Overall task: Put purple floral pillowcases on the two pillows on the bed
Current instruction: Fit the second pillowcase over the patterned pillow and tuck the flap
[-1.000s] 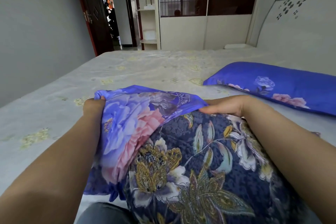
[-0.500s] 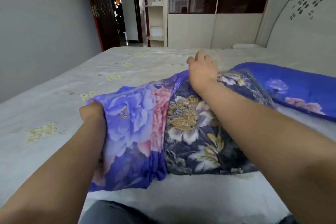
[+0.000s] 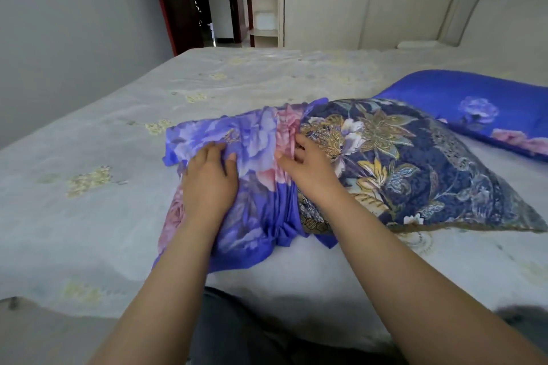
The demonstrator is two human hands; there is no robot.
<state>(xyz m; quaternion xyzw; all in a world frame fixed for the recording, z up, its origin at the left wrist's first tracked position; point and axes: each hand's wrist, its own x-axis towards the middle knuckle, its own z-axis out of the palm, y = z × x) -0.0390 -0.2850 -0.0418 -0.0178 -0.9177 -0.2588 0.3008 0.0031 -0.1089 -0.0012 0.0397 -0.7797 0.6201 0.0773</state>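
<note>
A dark blue pillow [image 3: 415,163] with gold and white flowers lies flat on the bed [image 3: 89,139]. A purple floral pillowcase [image 3: 255,139] is bunched over its left end. My left hand [image 3: 209,181] grips the gathered cloth at the left. My right hand [image 3: 308,167] rests at the case's bunched edge where it meets the pillow, fingers curled into the folds. A second pillow [image 3: 474,109] in a purple floral case lies at the right, behind the first.
The bed has a pale sheet with faint yellow flowers. A cream headboard [image 3: 504,9] stands at the right, a wardrobe [image 3: 370,9] behind the bed, an open dark door [image 3: 178,3] at the back left. My dark-trousered knee [image 3: 237,329] is at the near edge.
The pillow has gone from near me to lying flat on the bed. My right hand came back from the pillow's far side to the case's bunched edge. My left hand stays on the case.
</note>
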